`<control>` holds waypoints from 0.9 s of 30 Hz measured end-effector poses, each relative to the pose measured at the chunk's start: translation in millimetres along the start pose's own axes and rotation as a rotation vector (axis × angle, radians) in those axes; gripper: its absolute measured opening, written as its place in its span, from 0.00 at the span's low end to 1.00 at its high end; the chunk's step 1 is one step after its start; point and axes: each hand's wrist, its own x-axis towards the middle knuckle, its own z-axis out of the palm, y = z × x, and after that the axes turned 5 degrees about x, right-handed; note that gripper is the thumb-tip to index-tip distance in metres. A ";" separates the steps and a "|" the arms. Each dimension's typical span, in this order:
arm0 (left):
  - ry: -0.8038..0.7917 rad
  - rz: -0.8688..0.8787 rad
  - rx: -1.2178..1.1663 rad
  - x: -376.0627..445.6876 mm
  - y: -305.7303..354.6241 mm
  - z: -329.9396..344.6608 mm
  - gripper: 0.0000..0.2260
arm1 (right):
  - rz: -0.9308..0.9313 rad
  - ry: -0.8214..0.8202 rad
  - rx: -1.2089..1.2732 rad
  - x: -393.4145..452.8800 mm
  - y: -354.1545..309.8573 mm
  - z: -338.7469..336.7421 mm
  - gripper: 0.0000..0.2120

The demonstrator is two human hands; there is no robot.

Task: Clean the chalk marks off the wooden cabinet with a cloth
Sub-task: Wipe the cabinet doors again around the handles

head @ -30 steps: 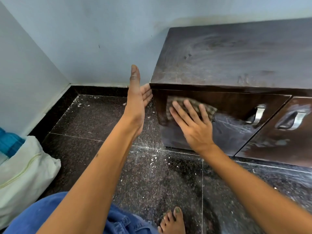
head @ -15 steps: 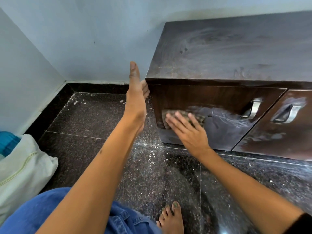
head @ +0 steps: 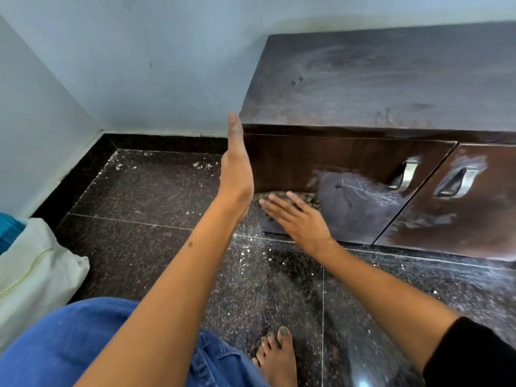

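The dark wooden cabinet stands against the blue wall on the right. Its left door carries smeared white chalk marks near the metal handle. My right hand presses a checked cloth flat against the lower left part of that door, fingers straight. My left hand is held upright and flat, edge-on, beside the cabinet's left corner, holding nothing. The cloth is mostly hidden under my fingers.
The right door also shows chalk smears around its handle. Chalk crumbs lie on the dark speckled floor. A white bag sits at the left wall. My bare foot and blue-clad knee are below.
My right hand has slid the cloth down the left door, from near its top to near its bottom edge. The left hand has stayed raised in about the same place.
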 end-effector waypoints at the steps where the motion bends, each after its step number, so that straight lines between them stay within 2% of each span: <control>1: 0.015 0.029 0.040 -0.5 -4.2 0.8 0.37 | 0.086 0.158 0.022 3.2 5.4 -4.4 0.31; 2: 0.010 0.049 0.069 -0.9 -8.2 4.2 0.32 | 0.172 0.325 0.047 8.6 13.0 -13.2 0.29; 4: -0.013 0.046 0.091 2.6 -12.4 7.7 0.39 | 0.325 0.551 0.131 18.5 31.7 -37.4 0.24; 6: -0.003 0.043 0.077 5.9 -12.9 7.0 0.46 | 0.377 0.583 0.113 23.2 43.3 -48.9 0.24; 7: 0.016 0.022 0.070 9.0 -13.5 6.3 0.45 | 0.370 0.562 0.099 23.5 44.7 -47.7 0.25; 9: 0.034 0.012 0.055 10.8 -13.7 7.4 0.39 | 0.291 0.442 0.071 13.9 35.6 -25.8 0.29; 11: 0.044 0.010 0.028 8.8 -12.9 8.8 0.31 | 0.119 0.105 0.070 -9.5 20.4 -0.2 0.37; 13: 0.023 0.010 0.016 8.9 -10.4 6.1 0.29 | -0.005 -0.204 0.050 -36.1 8.9 15.6 0.40; 14: 0.007 0.014 0.014 9.4 -9.2 4.3 0.30 | -0.004 -0.291 0.055 -46.6 6.9 19.4 0.39; 15: -0.009 0.016 0.007 9.6 -7.0 3.7 0.30 | 0.029 -0.289 0.062 -53.6 8.1 23.2 0.39; 16: -0.020 0.024 0.003 8.9 -5.1 4.0 0.30 | 0.073 -0.237 0.067 -56.7 11.3 24.8 0.39; 20: -0.008 0.053 0.041 3.1 -7.9 10.7 0.26 | 0.364 0.355 0.057 -41.2 40.8 2.4 0.31; 22: -0.004 0.019 0.035 0.7 -7.6 17.1 0.29 | 0.552 0.557 0.080 -26.6 61.0 -20.7 0.31; 23: 0.002 -0.011 0.024 1.5 -8.2 19.3 0.32 | 0.618 0.615 0.095 -20.0 65.2 -28.9 0.33; 25: 0.010 -0.084 0.027 2.7 -8.9 24.9 0.37 | 0.663 0.622 0.156 -14.2 60.1 -31.7 0.37; 27: 0.010 -0.120 0.021 2.0 -10.3 32.0 0.35 | 0.619 0.504 0.206 -20.9 42.5 -17.8 0.39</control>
